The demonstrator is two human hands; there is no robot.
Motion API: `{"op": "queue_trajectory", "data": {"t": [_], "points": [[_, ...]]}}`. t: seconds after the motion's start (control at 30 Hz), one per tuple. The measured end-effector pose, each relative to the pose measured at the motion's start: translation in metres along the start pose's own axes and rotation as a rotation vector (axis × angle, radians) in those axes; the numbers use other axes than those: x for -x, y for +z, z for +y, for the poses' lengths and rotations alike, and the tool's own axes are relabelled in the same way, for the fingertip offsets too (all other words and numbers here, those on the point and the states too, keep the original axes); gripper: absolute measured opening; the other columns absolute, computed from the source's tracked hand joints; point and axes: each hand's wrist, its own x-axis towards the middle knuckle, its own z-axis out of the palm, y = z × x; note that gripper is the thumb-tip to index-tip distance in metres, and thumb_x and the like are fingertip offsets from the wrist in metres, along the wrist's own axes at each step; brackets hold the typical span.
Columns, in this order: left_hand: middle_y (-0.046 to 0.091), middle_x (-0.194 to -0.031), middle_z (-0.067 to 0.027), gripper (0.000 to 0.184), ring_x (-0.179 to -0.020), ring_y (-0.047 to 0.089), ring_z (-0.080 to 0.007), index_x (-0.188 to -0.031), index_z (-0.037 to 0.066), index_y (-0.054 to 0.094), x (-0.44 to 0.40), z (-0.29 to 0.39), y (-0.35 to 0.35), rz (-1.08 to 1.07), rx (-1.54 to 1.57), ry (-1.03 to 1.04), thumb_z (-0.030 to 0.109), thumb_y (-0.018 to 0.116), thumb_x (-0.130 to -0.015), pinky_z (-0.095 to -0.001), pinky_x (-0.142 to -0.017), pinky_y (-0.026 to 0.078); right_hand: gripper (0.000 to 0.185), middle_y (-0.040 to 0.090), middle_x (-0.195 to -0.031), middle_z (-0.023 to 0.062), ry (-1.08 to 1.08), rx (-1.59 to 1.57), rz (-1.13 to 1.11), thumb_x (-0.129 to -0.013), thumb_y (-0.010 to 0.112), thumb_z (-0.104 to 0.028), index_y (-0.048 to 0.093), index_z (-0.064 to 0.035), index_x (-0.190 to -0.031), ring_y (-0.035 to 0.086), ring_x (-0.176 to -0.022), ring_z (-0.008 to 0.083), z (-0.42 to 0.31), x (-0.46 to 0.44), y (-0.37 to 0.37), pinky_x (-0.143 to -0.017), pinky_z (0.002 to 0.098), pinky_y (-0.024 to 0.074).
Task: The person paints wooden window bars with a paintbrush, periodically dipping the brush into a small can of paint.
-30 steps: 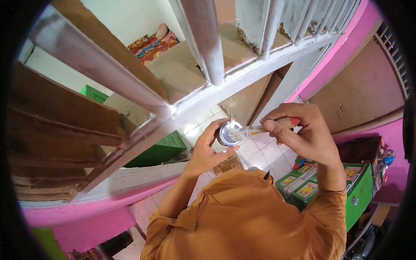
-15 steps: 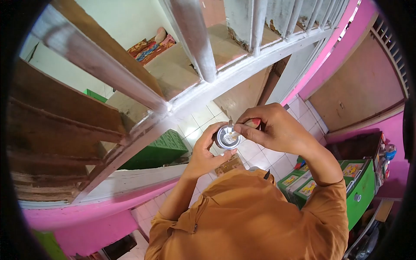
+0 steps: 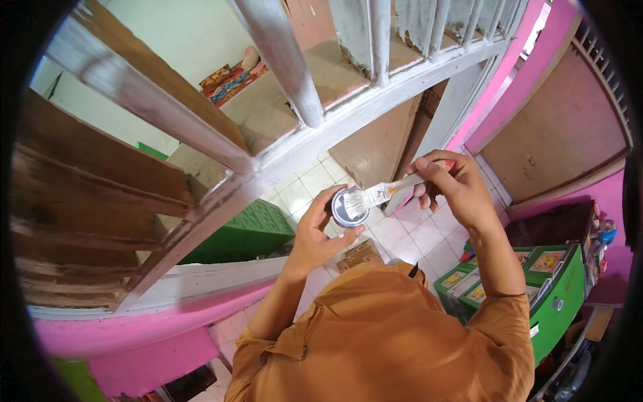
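My left hand (image 3: 321, 233) is wrapped round a small round paint can (image 3: 349, 216), its open top facing up. Whitish paint coats the inside and rim. In my right hand (image 3: 450, 189) is a paintbrush (image 3: 400, 183), gripped by its handle, which has a red end. White paint covers the brush's ferrule and bristles. The bristles rest at the mouth of the can, over its opening; whether they dip into paint I cannot tell. Just beyond both hands runs a wooden window frame (image 3: 348, 127) with white-painted bars (image 3: 284, 63).
Brown shutter-like boards (image 3: 94, 174) lie at the left. Through the frame appears a green crate (image 3: 238, 231) on the tiled floor (image 3: 298, 191). A green drawer cabinet (image 3: 559, 295) stands close on the right, near a brown door (image 3: 552, 120). Bundled cloth (image 3: 228, 82) lies behind the bars.
My right hand has moved right and away from the can, and the brush has swung from upright to slanting, so its handle and bristles show. My left hand still holds the can.
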Motion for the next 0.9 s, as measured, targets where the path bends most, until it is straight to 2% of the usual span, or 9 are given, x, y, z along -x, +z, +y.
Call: {"op": "queue_trajectory", "data": {"t": [0.13,0.3,0.33,0.37,0.5,0.73,0.9], "points": [[0.059,-0.137,-0.0155,0.072,-0.127,0.058,-0.0220,-0.144,-0.006,0.045,-0.002,0.006,0.002,0.027,0.014,0.013,-0.002,0.082,-0.082,-0.0375,-0.110,0.046,0.028,0.068,-0.070,0.0056,0.090,-0.211,0.109,-0.102,0.064,-0.028,0.072,-0.0006,-0.101,0.064,-0.054,0.0128,0.011,0.000,0.001,-0.046,0.0237,0.0472],[0.059,-0.133,-0.0151,0.073,-0.125,0.059,-0.0217,-0.143,-0.008,0.044,-0.002,0.012,0.003,0.056,0.020,0.040,0.000,0.083,-0.082,-0.0375,-0.108,0.047,0.028,0.068,-0.070,0.0060,0.126,-0.402,0.087,-0.102,0.063,-0.028,0.070,-0.0010,-0.102,0.063,-0.052,0.0135,0.024,-0.003,-0.005,-0.046,0.0254,0.0470],[0.060,-0.133,-0.0125,0.071,-0.123,0.059,-0.0195,-0.143,-0.006,0.046,-0.002,0.012,0.003,0.058,0.026,0.042,-0.001,0.082,-0.082,-0.0357,-0.107,0.047,0.028,0.068,-0.070,0.0061,0.139,-0.437,0.085,-0.102,0.063,-0.028,0.070,-0.0010,-0.102,0.062,-0.052,0.0136,0.024,-0.003,-0.005,-0.046,0.0261,0.0471],[0.060,-0.133,-0.0099,0.070,-0.122,0.060,-0.0172,-0.143,-0.003,0.047,-0.003,0.014,0.002,0.060,0.029,0.045,-0.002,0.081,-0.082,-0.0338,-0.106,0.048,0.028,0.068,-0.070,0.0061,0.129,-0.442,0.080,-0.102,0.063,-0.028,0.070,-0.0010,-0.102,0.062,-0.052,0.0136,0.024,-0.002,-0.005,-0.046,0.0261,0.0471],[0.060,-0.133,-0.0098,0.070,-0.122,0.060,-0.0174,-0.143,-0.004,0.048,-0.005,0.024,0.004,0.052,0.023,0.039,-0.001,0.082,-0.082,-0.0335,-0.106,0.048,0.028,0.067,-0.069,0.0065,0.102,-0.460,0.076,-0.103,0.062,-0.027,0.069,0.0002,-0.101,0.061,-0.053,0.0137,0.018,0.001,-0.004,-0.047,0.0272,0.0472],[0.059,-0.136,-0.0167,0.069,-0.124,0.061,-0.0225,-0.143,-0.009,0.043,-0.016,0.049,0.013,0.018,-0.029,0.067,-0.003,0.079,-0.084,-0.0378,-0.107,0.049,0.027,0.067,-0.070,0.0069,0.060,-0.524,0.043,-0.103,0.060,-0.025,0.071,-0.0001,-0.099,0.061,-0.053,0.0146,0.007,0.009,-0.013,-0.048,0.0273,0.0477],[0.059,-0.136,-0.0163,0.071,-0.125,0.061,-0.0224,-0.144,-0.008,0.043,-0.024,0.056,0.016,0.004,-0.010,0.049,-0.003,0.080,-0.083,-0.0377,-0.107,0.049,0.027,0.068,-0.071,0.0070,0.039,-0.565,0.038,-0.103,0.059,-0.024,0.071,-0.0003,-0.100,0.063,-0.054,0.0152,-0.006,0.011,-0.020,-0.049,0.0277,0.0495]]}}
